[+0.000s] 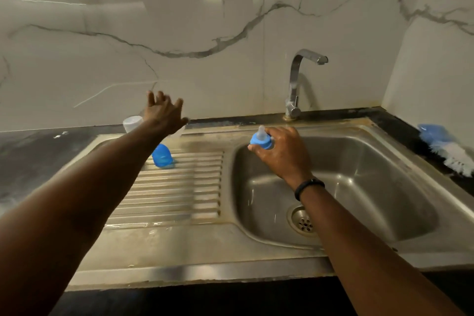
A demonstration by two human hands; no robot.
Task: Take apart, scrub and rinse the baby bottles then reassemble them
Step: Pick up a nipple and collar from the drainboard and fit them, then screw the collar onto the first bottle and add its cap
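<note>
**Operator:** Head view first, the only one I have. My left hand [164, 110] is stretched out over the far edge of the sink unit, fingers spread and holding nothing. My right hand [279, 151] is curled round the blue collar with its teat [261, 139], teat pointing up, above the far left corner of the basin [359, 187].

**Partner:** Where's the body it screws onto?

**Operator:** A clear bottle [133, 123] stands upright on the dark tabletop [25, 161] at the far edge, just left of my left grip and partly hidden behind the wrist. Its long axis is vertical. My left hand is much the nearer one; the right is well apart from it, across the drainboard [179, 187].

**Partner:** And the blue cap?

**Operator:** The blue cap [161, 156] sits on the far end of the drainboard, under my left forearm. I judge the left takes the bottle, coming slightly left and down. The brush [446, 149] lies on the right tabletop; the tap [297, 79] looks off.
</note>
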